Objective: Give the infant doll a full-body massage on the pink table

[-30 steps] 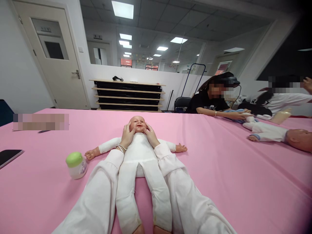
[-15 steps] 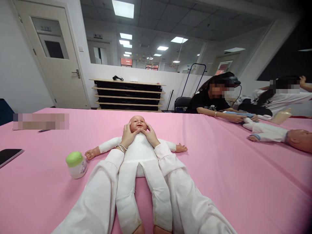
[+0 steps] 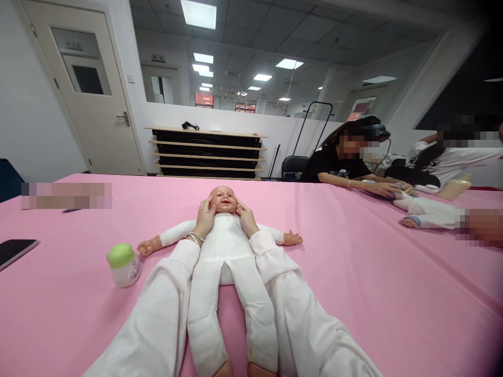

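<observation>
A baby doll (image 3: 226, 243) with a white cloth body lies on its back, arms spread wide and legs toward me. My left hand (image 3: 205, 217) cups the left side of its head, with the thumb at the cheek. On the other side, my right hand (image 3: 245, 217) presses against the cheek in the same way. Between the two hands the doll's face shows, while most fingertips are hidden behind the head. Beside the doll's hand on the left stands a jar (image 3: 124, 266) with a green lid.
Pink cloth covers the table (image 3: 353, 293). A phone (image 3: 15, 251) lies at the left edge. At the right, a co-worker (image 3: 346, 157) in black handles another doll (image 3: 430, 209), with a bottle (image 3: 456, 186) behind it. Another person (image 3: 463, 152) sits farther right.
My thumbs have moved apart, from together under the doll's chin outward to its cheeks. The doll stays in place. The co-worker's hands have shifted slightly on the other doll.
</observation>
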A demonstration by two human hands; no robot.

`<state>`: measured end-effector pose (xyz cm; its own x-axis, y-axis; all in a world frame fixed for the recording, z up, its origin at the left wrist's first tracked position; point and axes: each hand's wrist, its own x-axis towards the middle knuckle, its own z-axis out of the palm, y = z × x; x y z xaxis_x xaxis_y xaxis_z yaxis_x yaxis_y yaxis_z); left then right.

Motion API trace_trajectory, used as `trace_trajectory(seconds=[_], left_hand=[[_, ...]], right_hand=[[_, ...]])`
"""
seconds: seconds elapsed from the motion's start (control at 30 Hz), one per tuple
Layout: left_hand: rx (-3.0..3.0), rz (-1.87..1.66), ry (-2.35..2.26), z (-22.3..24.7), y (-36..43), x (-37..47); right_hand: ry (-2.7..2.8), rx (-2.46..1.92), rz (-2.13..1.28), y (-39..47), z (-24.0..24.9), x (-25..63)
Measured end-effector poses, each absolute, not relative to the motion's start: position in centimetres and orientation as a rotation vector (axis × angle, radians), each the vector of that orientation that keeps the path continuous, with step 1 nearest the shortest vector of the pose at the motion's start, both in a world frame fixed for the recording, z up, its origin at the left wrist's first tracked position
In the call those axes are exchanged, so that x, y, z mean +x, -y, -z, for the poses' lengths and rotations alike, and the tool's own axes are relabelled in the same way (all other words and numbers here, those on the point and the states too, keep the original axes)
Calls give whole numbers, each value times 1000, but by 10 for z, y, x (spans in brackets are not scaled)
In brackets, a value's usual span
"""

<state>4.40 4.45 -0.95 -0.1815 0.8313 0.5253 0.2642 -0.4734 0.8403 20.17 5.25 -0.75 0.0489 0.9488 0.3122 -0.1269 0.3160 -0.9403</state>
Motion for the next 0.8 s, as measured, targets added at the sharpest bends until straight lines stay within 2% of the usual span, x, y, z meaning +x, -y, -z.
trace_trajectory(seconds=[0.8], left_hand=[[1568,-1674,-1295,-3,-29,45]], right_hand=[[990,-872,-1102,-40,-7,196]])
